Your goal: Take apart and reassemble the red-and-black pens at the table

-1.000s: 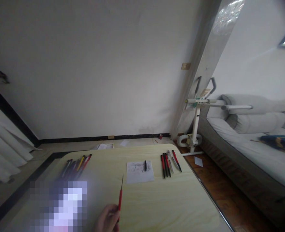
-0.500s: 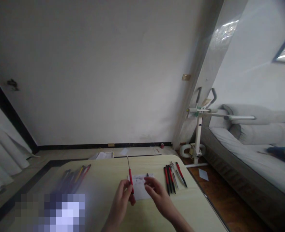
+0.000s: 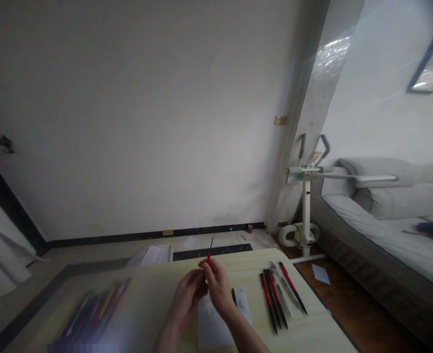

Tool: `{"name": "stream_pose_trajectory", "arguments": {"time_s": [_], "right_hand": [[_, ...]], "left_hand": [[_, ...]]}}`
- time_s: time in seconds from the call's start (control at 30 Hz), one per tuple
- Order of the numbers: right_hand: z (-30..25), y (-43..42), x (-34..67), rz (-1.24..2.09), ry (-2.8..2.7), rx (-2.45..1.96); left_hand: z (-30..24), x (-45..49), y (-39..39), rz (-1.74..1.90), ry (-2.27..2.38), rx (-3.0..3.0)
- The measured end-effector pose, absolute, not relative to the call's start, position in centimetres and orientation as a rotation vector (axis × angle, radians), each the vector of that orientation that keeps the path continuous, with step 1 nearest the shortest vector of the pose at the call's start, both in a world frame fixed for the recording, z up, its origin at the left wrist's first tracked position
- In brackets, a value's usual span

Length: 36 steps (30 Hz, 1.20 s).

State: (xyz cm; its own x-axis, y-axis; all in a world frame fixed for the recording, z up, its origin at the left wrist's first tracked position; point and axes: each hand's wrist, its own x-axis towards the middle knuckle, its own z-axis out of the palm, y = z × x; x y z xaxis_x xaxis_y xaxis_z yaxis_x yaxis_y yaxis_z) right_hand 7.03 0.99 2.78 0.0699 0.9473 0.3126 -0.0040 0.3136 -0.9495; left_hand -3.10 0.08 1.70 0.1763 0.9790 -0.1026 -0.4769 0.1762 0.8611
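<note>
My left hand point(image 3: 187, 296) and my right hand point(image 3: 218, 287) are closed together over the table's middle, around a red pen point(image 3: 208, 259). Only the pen's red end shows above my right thumb and fingers, with a thin dark refill point(image 3: 212, 241) rising from it. My left fingers curl round its lower part, mostly hidden behind my right hand. Under my right wrist lies a white sheet of paper point(image 3: 214, 326) with dark marks, and a black pen part point(image 3: 234, 296) rests on it, partly covered by the wrist.
Several red-and-black pens point(image 3: 273, 299) and clear ones lie at the right of the pale table point(image 3: 150, 294). A blurred group of coloured pens point(image 3: 94, 306) lies at the left. Beyond stand an exercise machine point(image 3: 306, 211) and a sofa point(image 3: 385, 245).
My right hand has moved left and up to join my left hand and now grips the red pen's upper part. The view has shifted, so the table appears lower.
</note>
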Motion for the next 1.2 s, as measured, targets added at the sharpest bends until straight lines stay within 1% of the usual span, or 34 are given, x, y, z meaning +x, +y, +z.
{"name": "stream_pose_trajectory", "arguments": {"time_s": [0.27, 0.4, 0.6, 0.8, 1.2], "right_hand": [[1.0, 2.6, 5.3, 0.916, -1.135, -1.023], [-0.1, 3.1, 5.1, 0.859, -1.180, -1.062], [-0.7, 3.1, 5.1, 0.762, -1.295, -1.063], [-0.8, 2.8, 5.3, 0.713, -1.328, -1.040], [-0.4, 2.7, 5.8, 0.737, -1.261, -1.030]], "left_hand": [[0.1, -3.0, 2.3, 1.138, 0.706, 0.541], [-0.1, -2.6, 3.2, 1.137, 0.735, 0.341], [-0.3, -2.8, 3.5, 1.078, 0.719, 0.216], [-0.2, -2.9, 3.6, 1.081, 0.716, 0.191], [0.0, -2.9, 3.5, 1.002, 0.632, 0.338]]}}
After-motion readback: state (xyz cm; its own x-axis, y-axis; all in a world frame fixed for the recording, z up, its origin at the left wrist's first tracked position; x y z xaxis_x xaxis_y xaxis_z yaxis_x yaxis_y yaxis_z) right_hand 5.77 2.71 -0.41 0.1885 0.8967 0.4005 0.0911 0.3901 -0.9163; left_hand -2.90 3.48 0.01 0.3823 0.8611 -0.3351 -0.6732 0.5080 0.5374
